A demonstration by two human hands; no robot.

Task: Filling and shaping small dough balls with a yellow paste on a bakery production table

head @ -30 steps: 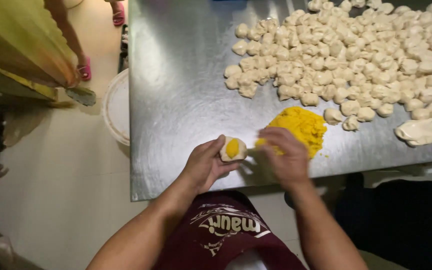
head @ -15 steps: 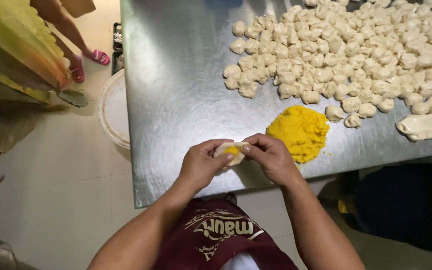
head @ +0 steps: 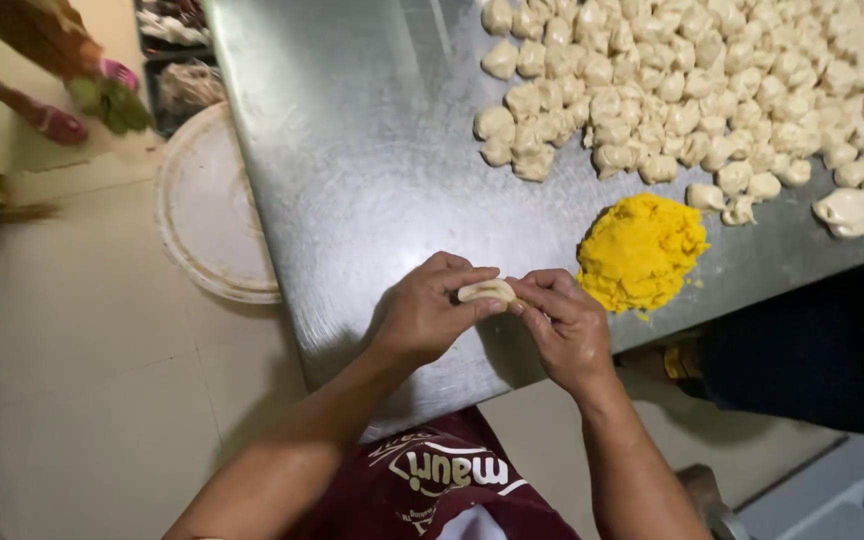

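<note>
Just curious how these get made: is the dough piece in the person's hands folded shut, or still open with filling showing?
Folded shut, it seems: the dough piece shows only pale dough, no yellow, pinched between left hand and right hand.

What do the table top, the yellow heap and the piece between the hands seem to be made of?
Table top: likely stainless steel, with a dull brushed sheen and soft reflections. Yellow heap: a crumbly, moist-looking paste, matte and grainy. Piece between the hands: soft pale dough, smooth and matte, like the lumps beyond.

A round white lid [head: 214, 215] lies on the tiled floor [head: 82, 380], near pink sandals [head: 60, 124].
</note>
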